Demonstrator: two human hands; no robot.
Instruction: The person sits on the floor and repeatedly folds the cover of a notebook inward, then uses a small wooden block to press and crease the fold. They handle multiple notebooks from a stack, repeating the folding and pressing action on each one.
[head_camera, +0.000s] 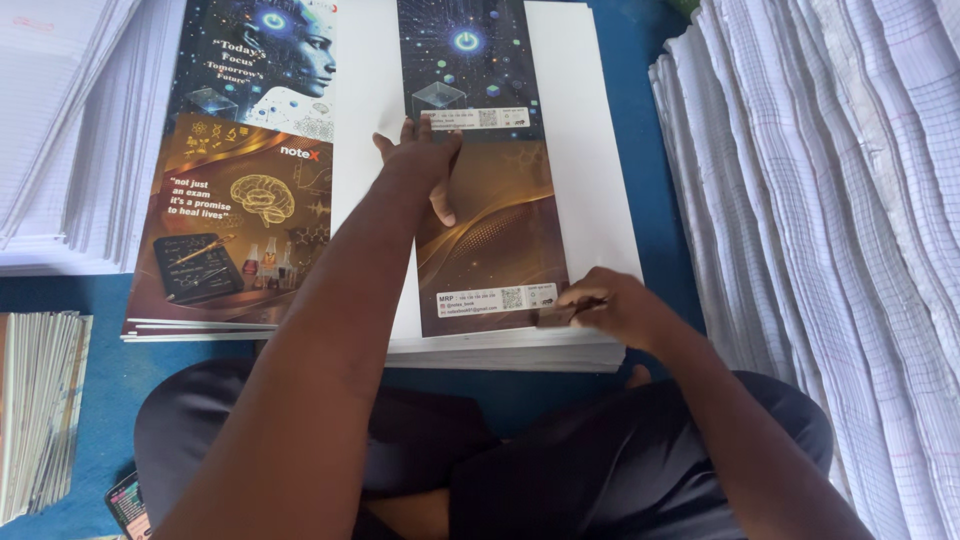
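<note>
A long printed cover sheet (490, 240), dark blue at its far half and brown-gold at its near half, lies on a stack of white sheets (590, 180). My left hand (425, 165) rests flat on the sheet's middle, fingers spread, pressing it down. At the sheet's near right corner, my right hand (610, 305) pinches the edge between thumb and fingers. A second stack of printed covers (235, 200), blue above and brown below, lies to the left of the white stack.
Tall fanned piles of ruled paper (820, 220) fill the right side. More ruled paper (70, 130) sits at far left, a bundle of sheets (40, 410) lower left. Blue floor covering (640, 60) lies underneath. A phone (128, 505) lies by my crossed legs.
</note>
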